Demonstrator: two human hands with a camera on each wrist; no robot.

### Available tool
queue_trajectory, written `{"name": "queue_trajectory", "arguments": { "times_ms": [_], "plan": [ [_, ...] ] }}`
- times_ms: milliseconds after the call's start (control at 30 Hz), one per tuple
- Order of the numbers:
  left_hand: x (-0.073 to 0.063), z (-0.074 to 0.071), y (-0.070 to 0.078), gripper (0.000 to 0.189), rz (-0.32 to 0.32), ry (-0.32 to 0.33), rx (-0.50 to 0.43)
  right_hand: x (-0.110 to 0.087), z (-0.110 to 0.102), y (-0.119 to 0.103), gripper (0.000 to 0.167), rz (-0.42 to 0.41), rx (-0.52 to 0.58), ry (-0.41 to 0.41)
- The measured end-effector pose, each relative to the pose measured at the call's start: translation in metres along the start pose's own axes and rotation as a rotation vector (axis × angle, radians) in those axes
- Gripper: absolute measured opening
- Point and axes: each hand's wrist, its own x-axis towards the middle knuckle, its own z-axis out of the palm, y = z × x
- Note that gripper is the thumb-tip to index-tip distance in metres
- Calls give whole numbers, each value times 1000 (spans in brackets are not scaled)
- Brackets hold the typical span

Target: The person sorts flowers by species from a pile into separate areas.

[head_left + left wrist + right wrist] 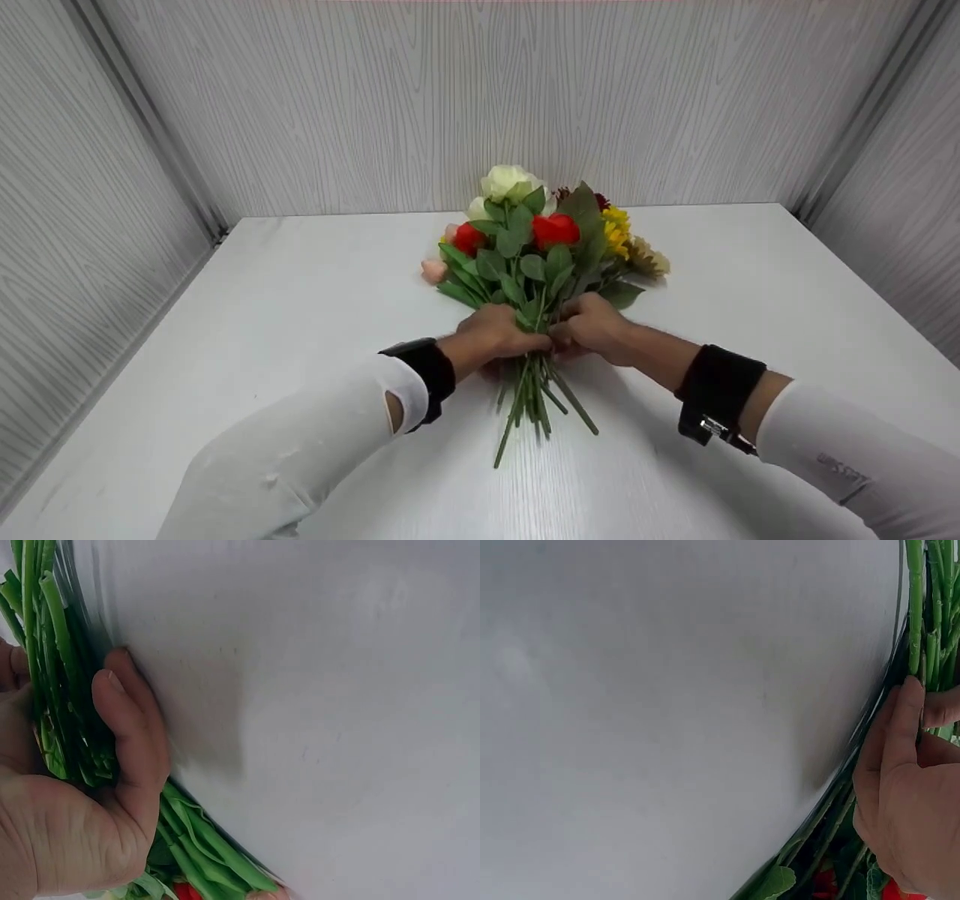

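Observation:
A bouquet of mixed flowers lies toward the back of the white table, its blooms pointing away from me. It has white roses (508, 182), red roses (556, 230), a pale pink bud (434, 271), yellow flowers (616, 234) and green leaves (490, 265). My left hand (496, 331) grips the bundled green stems (532, 397) from the left, fingers curled round them in the left wrist view. From the right, my right hand (596, 328) pinches the stems between thumb and fingers, close beside the left. Cut stem ends fan out toward me below both hands.
The white table (315, 300) spreads on both sides of the bouquet. Behind it rises a pale wood-grain panel (360, 112), near the topmost blooms. Similar panels stand at left (67, 225) and right (900, 195).

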Motion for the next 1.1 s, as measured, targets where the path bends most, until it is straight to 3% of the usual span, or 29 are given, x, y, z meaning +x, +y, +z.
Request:
{"name": "queue_trajectory", "arguments": {
  "times_ms": [233,533,900,1100],
  "plan": [
    [0,6,0,41,39,61,-52,-1,4,-2,23,-19,-78,52],
    [8,10,-3,29,49,75,-158,-1,4,-4,26,-14,-47,121],
    [29,7,-16,38,122,77,-83,-2,2,-8,22,-28,-2,136],
    [33,1,-27,42,139,71,2,-3,-1,-9,19,-20,6,155]
  ]
}}
